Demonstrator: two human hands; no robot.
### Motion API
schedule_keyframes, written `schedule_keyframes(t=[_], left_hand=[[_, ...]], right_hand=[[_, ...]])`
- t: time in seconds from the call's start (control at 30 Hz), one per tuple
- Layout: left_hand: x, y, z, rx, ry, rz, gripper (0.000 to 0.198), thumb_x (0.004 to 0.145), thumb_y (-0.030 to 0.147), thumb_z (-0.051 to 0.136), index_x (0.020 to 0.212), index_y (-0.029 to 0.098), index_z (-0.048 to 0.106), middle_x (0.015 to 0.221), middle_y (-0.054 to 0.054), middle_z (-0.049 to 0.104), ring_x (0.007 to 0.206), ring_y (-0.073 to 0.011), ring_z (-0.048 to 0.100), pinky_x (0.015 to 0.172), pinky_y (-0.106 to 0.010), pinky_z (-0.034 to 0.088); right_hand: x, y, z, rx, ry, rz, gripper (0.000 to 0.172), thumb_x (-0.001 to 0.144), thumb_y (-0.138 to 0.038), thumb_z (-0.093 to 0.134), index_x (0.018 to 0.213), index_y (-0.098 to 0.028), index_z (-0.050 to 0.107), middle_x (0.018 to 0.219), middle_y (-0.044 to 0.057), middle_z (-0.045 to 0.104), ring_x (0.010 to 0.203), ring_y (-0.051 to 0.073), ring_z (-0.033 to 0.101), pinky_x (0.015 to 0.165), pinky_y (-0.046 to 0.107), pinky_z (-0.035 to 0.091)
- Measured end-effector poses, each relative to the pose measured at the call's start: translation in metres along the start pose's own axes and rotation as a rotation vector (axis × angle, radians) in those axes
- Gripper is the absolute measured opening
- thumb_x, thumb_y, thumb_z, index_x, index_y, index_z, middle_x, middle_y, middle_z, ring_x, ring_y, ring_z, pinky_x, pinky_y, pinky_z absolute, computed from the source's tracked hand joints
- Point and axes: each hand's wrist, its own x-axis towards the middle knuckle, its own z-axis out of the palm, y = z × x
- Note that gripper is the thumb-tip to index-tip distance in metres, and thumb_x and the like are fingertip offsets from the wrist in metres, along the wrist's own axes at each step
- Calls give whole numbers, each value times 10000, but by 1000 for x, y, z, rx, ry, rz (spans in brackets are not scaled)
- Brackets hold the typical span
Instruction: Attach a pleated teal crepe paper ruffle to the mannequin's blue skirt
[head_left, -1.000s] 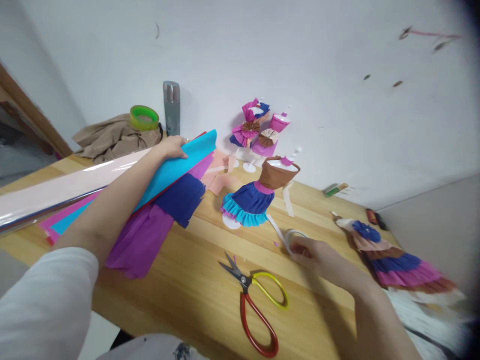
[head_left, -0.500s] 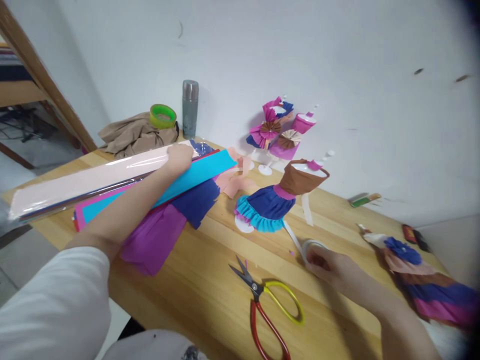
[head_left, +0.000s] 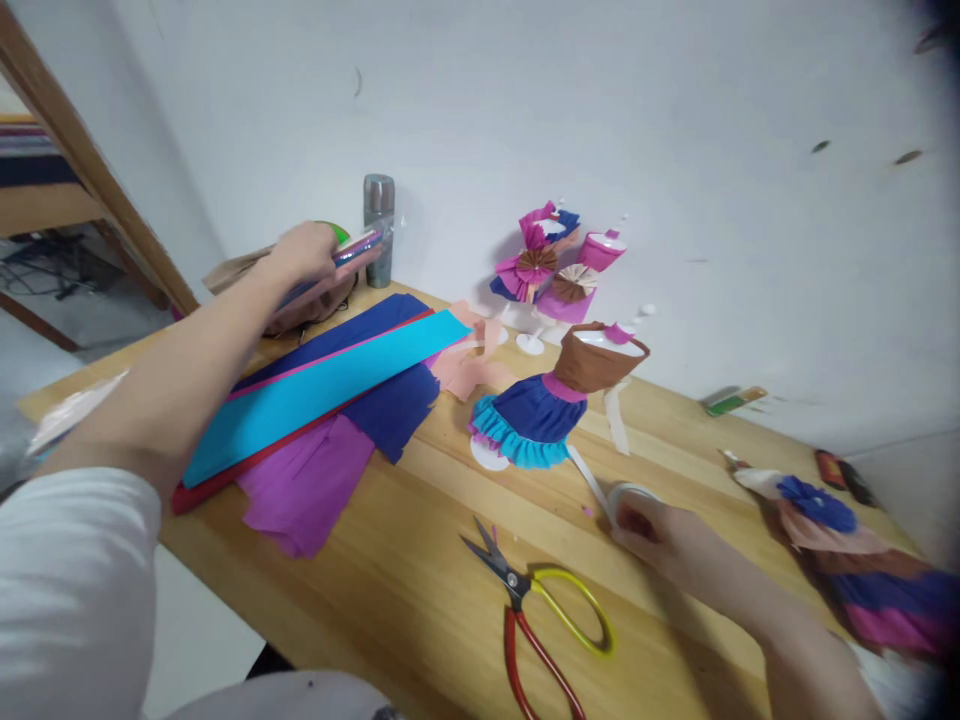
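My left hand (head_left: 306,255) is closed on a plastic-wrapped pack of folded crepe paper (head_left: 358,252), lifted near the back left of the table; my forearm hides part of it. Under and beside that arm lie a cyan crepe paper strip (head_left: 322,395), navy paper (head_left: 397,410) and purple paper (head_left: 311,490). My right hand (head_left: 664,535) grips a roll of white tape (head_left: 634,493). From the roll a pulled-out tape strip (head_left: 589,478) runs to the hem of a small paper dress (head_left: 544,410) on a mini mannequin. Scissors (head_left: 514,580) lie spread nearby, with one red and one yellow handle.
Two more dressed mannequins (head_left: 536,262) stand by the wall. A metal flask (head_left: 379,225) and brown cloth (head_left: 236,268) sit at the back left. Peach paper scraps (head_left: 474,375) lie mid-table. Another paper dress (head_left: 847,540) lies at the right, near a green box cutter (head_left: 735,402).
My left hand has carried the wrapped pack up and back to the left, off the paper pile, uncovering more navy and cyan paper. My right hand stays on the tape roll.
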Motion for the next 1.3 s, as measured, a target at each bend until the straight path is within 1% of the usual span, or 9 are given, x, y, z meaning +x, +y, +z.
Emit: schedule_keyframes(t=[0.17, 0.33, 0.47, 0.53, 0.67, 0.87, 1.07, 1.17, 1.3], left_hand=[[1, 0, -2, 79, 8, -35, 389, 945, 266, 575, 1161, -47, 658, 1141, -173, 662, 1175, -329, 575, 1034, -387, 406], [-30, 33, 54, 105, -63, 110, 477, 948, 370, 568, 1337, 100, 625, 1354, -180, 598, 1267, -323, 536, 1048, -373, 427], [-66, 59, 89, 131, -239, 215, 588, 867, 624, 601, 1203, 156, 723, 1187, -158, 691, 1116, -338, 643, 943, -368, 496], [-75, 65, 96, 193, -278, 247, 551, 848, 532, 646, 1222, 134, 717, 1242, -200, 668, 1126, -368, 645, 927, -382, 500], [-57, 62, 86, 221, -336, 275, 364, 812, 187, 617, 1144, 121, 751, 1104, -165, 729, 1083, -312, 676, 888, -310, 486], [-5, 39, 37, 270, -406, 346, 331, 809, 159, 611, 1102, 72, 740, 940, -59, 721, 883, -186, 659, 772, -237, 440], [6, 37, -7, 350, -382, 356, 376, 844, 206, 603, 1181, 81, 712, 920, -31, 721, 829, -140, 584, 764, -227, 412], [-5, 50, 4, 427, -332, 367, 391, 833, 208, 611, 1176, 55, 721, 1006, -85, 740, 860, -174, 602, 749, -256, 418], [-32, 69, 46, 325, -352, 394, 473, 877, 373, 606, 1168, 23, 732, 1098, -169, 744, 950, -253, 667, 770, -286, 443]], right_hand=[[1, -1, 1, 0, 15, 8, 228, 831, -446, 496, 746, -236, 522, 730, 54, 656, 663, 216, 575, 645, 349, 436], [-1, -3, 1, -12, 34, 15, 247, 843, -463, 492, 728, -245, 502, 709, 49, 639, 641, 208, 559, 625, 337, 424], [-1, -2, 2, -27, 21, 4, 253, 856, -473, 472, 747, -247, 496, 733, 53, 638, 663, 214, 565, 644, 345, 430], [-1, 1, 3, -37, 25, 11, 241, 857, -463, 474, 753, -247, 499, 729, 53, 640, 655, 215, 565, 643, 348, 429], [0, 5, 6, -25, 40, 20, 204, 853, -425, 491, 758, -247, 520, 732, 58, 654, 647, 215, 574, 635, 346, 437], [4, 2, 6, -33, 69, 25, 209, 838, -417, 523, 726, -241, 534, 688, 59, 657, 600, 205, 571, 610, 339, 438], [7, 3, 9, -42, 96, 0, 208, 819, -397, 535, 689, -234, 531, 665, 53, 652, 591, 196, 562, 577, 318, 414], [7, 4, 10, -59, 81, 10, 233, 827, -426, 510, 694, -235, 522, 665, 55, 650, 585, 197, 555, 577, 323, 414], [6, 2, 8, -63, 88, -9, 236, 830, -433, 484, 699, -238, 508, 675, 57, 647, 597, 197, 554, 592, 327, 418]])
